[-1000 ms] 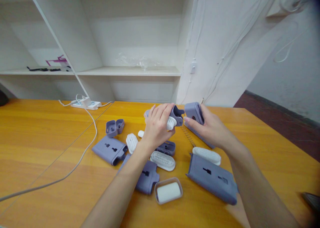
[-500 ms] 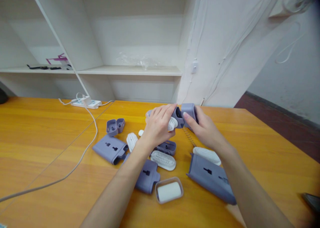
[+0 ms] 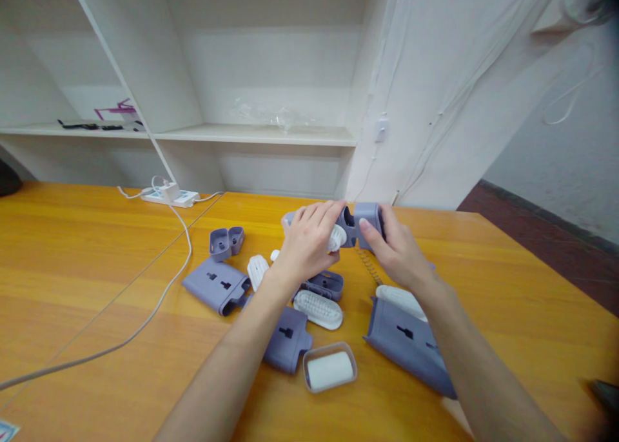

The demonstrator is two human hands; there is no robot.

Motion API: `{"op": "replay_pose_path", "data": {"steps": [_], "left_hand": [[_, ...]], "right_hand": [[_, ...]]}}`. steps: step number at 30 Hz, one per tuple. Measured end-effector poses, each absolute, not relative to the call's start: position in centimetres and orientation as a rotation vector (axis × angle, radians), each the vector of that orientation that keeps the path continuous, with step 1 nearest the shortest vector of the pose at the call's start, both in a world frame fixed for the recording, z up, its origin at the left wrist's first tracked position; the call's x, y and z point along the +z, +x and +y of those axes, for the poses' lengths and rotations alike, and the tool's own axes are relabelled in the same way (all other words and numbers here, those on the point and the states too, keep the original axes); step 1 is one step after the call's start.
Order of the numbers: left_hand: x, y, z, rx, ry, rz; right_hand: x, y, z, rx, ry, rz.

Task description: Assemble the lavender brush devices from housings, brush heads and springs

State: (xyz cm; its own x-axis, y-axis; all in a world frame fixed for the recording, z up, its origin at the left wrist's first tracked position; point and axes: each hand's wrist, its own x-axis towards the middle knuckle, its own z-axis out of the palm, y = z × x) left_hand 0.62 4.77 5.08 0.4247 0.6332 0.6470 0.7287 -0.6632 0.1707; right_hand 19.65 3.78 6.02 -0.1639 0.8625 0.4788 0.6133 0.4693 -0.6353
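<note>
My left hand (image 3: 309,235) is closed around a white ribbed piece (image 3: 337,238) and a hollow purple-grey plastic part (image 3: 347,221). Something pale and translucent shows beyond its fingers. My right hand (image 3: 399,248) grips a purple-grey casing (image 3: 368,217), thumb on the near face. The two purple parts meet end to end; whether they are joined I cannot tell. Below lie a coil spring (image 3: 369,266), an open purple holder (image 3: 331,283) and a white oval brush-like piece (image 3: 318,309). Near my right forearm are a white oval piece (image 3: 399,300) and a large purple casing (image 3: 403,342).
On the table's left are a two-part purple holder (image 3: 226,243), a flat purple casing (image 3: 213,286) and a white ribbed piece (image 3: 257,272). Nearer are another casing (image 3: 287,339) and a clear tray (image 3: 355,364) holding a white block. A cable runs from a power strip (image 3: 181,199).
The view has shifted slightly. The purple casing in my right hand sits a little straighter against the part in my left hand. Both grips are otherwise the same.
</note>
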Motion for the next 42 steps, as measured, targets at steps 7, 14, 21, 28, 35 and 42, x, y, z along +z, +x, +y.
{"op": "replay_pose_path", "data": {"steps": [7,14,21,28,35,42], "left_hand": [[5.0,0.8,4.7,-1.037,-2.567,-1.199],[5.2,0.9,4.5,-1.067,-2.526,-1.228],[5.6,0.8,4.2,-1.074,-2.547,-1.209],[5.7,0.6,4.3,-1.062,-2.549,-1.204],[5.9,0.6,4.0,-1.026,-2.574,-1.200],[5.9,0.9,3.9,-1.011,-2.538,-1.220]], "right_hand": [[5.9,19.8,4.0,0.317,-1.242,-1.894],[5.5,19.6,4.2,0.306,-1.266,-1.892],[5.5,19.5,3.9,0.295,-1.194,-1.777],[5.2,19.8,4.1,0.416,-1.147,-1.775],[5.1,19.7,4.2,0.358,-1.100,-1.771],[5.1,19.8,4.1,0.220,-1.131,-1.801]]}}
